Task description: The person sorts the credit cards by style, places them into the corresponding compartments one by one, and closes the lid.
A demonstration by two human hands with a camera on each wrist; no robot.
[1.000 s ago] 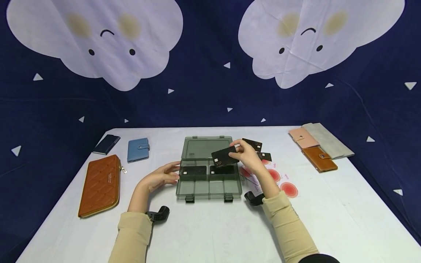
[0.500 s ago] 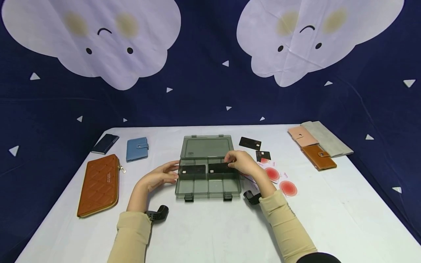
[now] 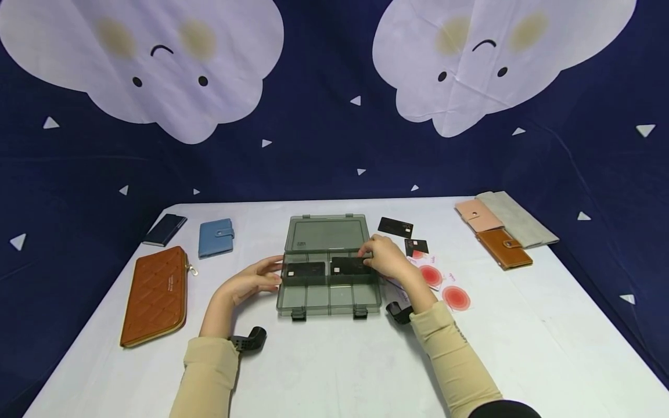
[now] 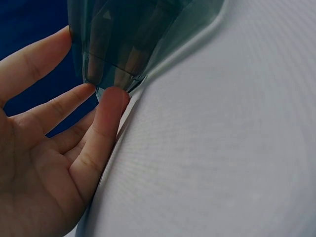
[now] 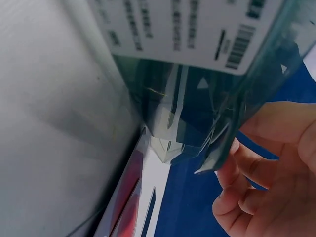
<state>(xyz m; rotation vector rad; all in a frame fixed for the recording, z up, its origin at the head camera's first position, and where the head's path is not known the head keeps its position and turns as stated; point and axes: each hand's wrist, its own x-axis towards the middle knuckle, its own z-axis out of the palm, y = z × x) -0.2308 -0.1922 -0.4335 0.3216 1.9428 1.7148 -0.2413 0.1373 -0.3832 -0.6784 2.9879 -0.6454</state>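
Observation:
A translucent grey-green divided box (image 3: 329, 299) lies with its lid (image 3: 328, 233) laid back. A black card (image 3: 305, 270) sits in its left middle compartment. My left hand (image 3: 253, 281) rests its fingertips and thumb against the box's left side; the left wrist view shows the fingers (image 4: 49, 108) fairly straight at the box's corner. My right hand (image 3: 387, 255) reaches over the box's right side and pinches the right end of another black card (image 3: 347, 266), low in the right middle compartment. Its fingertips are partly hidden in the head view.
Right of the box lie two black cards (image 3: 395, 227) and pink-white cards with red circles (image 3: 456, 298). Farther right are a pink wallet (image 3: 478, 215), a brown wallet (image 3: 504, 249) and a grey one (image 3: 517, 217). At left are a brown zip wallet (image 3: 157, 296), a blue wallet (image 3: 216, 238) and a dark one (image 3: 164, 230).
My right hand has lowered the black card from above the box into the right middle compartment, then stayed there. The left hand has kept its place at the box's side.

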